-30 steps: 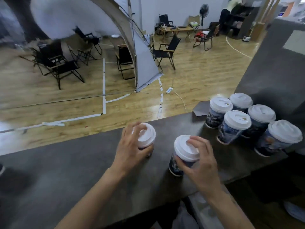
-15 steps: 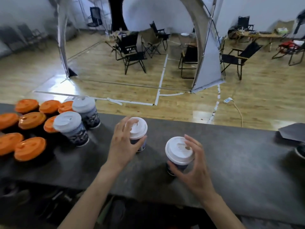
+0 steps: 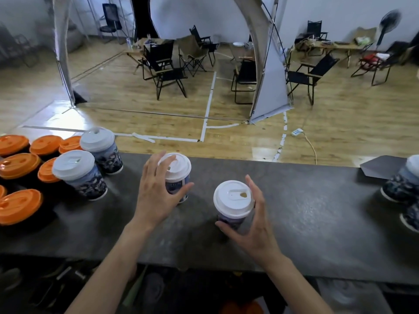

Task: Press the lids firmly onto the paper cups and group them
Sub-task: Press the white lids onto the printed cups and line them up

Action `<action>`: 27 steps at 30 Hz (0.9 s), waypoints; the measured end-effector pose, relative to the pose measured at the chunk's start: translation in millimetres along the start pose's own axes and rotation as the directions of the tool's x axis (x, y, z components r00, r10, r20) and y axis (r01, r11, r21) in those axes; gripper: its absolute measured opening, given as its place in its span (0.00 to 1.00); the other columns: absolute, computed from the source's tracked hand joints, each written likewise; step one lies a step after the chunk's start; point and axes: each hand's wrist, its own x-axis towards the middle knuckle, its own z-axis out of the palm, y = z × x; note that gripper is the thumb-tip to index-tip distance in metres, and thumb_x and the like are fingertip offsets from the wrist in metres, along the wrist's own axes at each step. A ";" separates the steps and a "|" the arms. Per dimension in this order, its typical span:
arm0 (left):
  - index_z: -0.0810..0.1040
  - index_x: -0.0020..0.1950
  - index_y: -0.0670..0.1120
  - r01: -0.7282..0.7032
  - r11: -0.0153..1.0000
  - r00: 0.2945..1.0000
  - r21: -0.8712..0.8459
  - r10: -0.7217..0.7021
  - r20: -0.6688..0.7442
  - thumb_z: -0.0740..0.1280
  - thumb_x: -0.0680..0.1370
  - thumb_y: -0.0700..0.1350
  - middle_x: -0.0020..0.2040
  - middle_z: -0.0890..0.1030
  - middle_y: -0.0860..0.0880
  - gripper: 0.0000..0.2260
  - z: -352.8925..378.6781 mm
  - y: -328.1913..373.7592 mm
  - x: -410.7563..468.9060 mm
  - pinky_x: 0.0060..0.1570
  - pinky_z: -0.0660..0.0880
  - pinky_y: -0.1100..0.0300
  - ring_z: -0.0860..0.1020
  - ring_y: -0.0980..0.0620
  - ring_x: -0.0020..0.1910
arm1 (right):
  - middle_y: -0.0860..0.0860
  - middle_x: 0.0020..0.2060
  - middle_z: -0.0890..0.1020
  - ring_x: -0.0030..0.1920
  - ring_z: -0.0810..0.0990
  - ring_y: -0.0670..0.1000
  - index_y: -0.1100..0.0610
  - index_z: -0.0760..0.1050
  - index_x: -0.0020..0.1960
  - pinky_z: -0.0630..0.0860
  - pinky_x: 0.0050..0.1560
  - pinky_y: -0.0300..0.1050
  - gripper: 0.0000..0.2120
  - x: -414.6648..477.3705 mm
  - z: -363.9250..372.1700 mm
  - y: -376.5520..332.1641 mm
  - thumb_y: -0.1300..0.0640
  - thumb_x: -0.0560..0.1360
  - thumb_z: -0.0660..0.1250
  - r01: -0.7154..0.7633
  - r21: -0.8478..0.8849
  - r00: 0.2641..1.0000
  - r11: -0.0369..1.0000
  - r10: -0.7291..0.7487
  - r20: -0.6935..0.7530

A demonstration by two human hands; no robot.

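White-lidded paper cups (image 3: 233, 203) sat in each hand's (image 3: 156, 193) closed grip; pressing rims evenly seemed wise.

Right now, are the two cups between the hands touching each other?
Apart. The head view shows bare counter between the left cup and right cup.

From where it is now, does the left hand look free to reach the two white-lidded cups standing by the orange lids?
Probably yes. The left hand is wrapped around a cup, and the dark counter between it and the two white-lidded cups lies bare. It would need to let go first.
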 end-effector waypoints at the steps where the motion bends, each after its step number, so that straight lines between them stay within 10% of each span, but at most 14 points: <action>1: 0.73 0.72 0.45 -0.020 1.000 1.000 0.009 0.020 -0.017 0.71 0.73 0.64 0.75 0.69 0.44 0.34 -3.1 2.9 0.4 0.74 0.66 0.45 0.65 0.43 0.76 | 0.52 0.80 0.61 0.80 0.62 0.50 0.64 0.55 0.79 0.60 0.78 0.41 0.52 -0.8 0.5 0.6 0.45 0.69 0.80 -0.017 0.010 1.000 1.000 0.017 0.000; 7: 0.81 0.60 0.35 -0.430 0.886 0.894 -0.176 0.390 -0.221 0.66 0.78 0.32 0.65 0.80 0.41 0.11 -12.0 77.4 -19.8 0.69 0.71 0.49 0.76 0.43 0.70 | 0.30 0.75 0.63 0.74 0.64 0.34 0.61 0.57 0.79 0.62 0.70 0.27 0.54 -11.3 6.2 13.2 0.47 0.63 0.82 -0.157 0.093 0.988 0.983 0.155 0.026; 13: 0.73 0.70 0.49 0.307 0.638 0.946 -0.706 -0.119 0.302 0.57 0.83 0.54 0.64 0.80 0.55 0.18 63.1 92.5 -29.3 0.68 0.71 0.53 0.77 0.55 0.66 | 0.33 0.59 0.78 0.59 0.82 0.42 0.40 0.66 0.67 0.78 0.56 0.37 0.38 -14.2 10.0 32.9 0.58 0.66 0.84 -0.237 0.107 0.971 0.966 0.232 0.056; 21: 0.75 0.64 0.46 0.228 0.592 0.974 -0.773 -0.147 0.175 0.55 0.84 0.50 0.55 0.81 0.58 0.16 81.3 96.5 -33.2 0.59 0.74 0.59 0.79 0.55 0.56 | 0.31 0.61 0.77 0.63 0.77 0.34 0.48 0.63 0.70 0.72 0.59 0.30 0.43 -12.3 13.9 40.6 0.48 0.63 0.83 -0.274 0.177 0.961 0.945 0.262 0.088; 27: 0.80 0.60 0.47 0.452 0.386 0.892 -0.804 -0.221 0.395 0.58 0.82 0.50 0.54 0.85 0.49 0.15 84.3 92.7 -19.6 0.60 0.76 0.55 0.82 0.52 0.55 | 0.39 0.61 0.79 0.62 0.78 0.36 0.52 0.70 0.67 0.76 0.60 0.38 0.37 -15.8 12.8 44.3 0.56 0.65 0.85 -0.330 0.125 0.944 0.936 0.326 0.054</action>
